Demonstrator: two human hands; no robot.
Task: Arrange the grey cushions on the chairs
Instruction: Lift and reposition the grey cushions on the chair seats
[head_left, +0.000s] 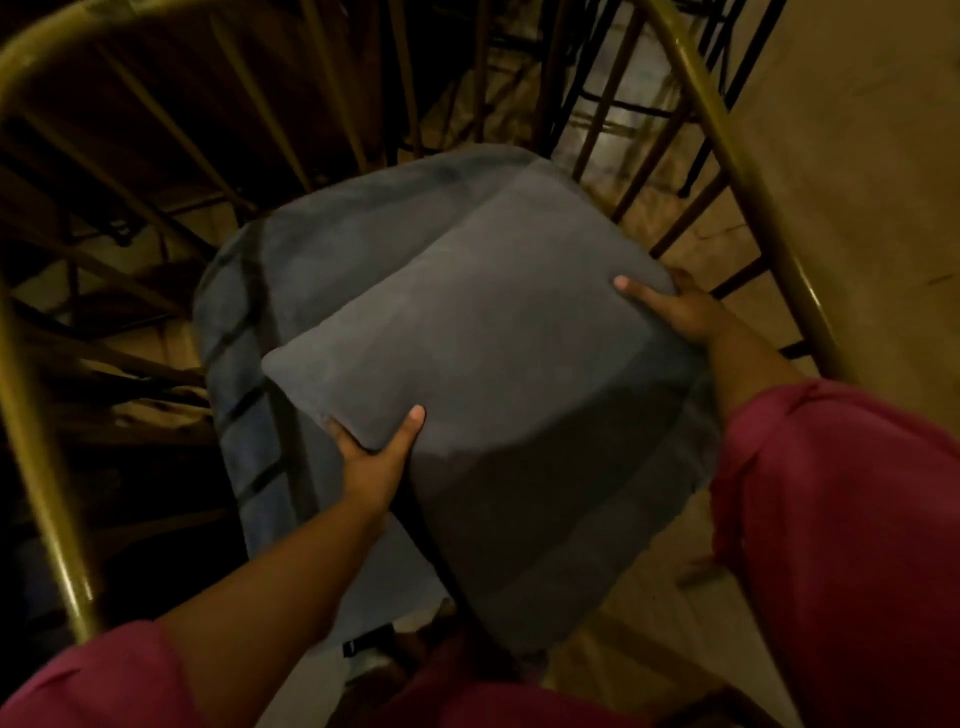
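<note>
A grey cushion (498, 343) fills the middle of the view, held flat and slightly tilted. My left hand (376, 457) grips its near left edge, thumb on top and fingers underneath. My right hand (680, 306) grips its right corner the same way. Under it lies a second grey cushion (322, 244), blurred by motion, over the seat of a gold metal chair (727, 135). The seat itself is hidden by the cushions.
Gold chair backs curve along the left (31, 415) and right. Dark chair legs and spindles (613, 78) crowd the top of the view. Tan floor (857, 182) shows at the right. My pink sleeves (841, 519) cover the lower corners.
</note>
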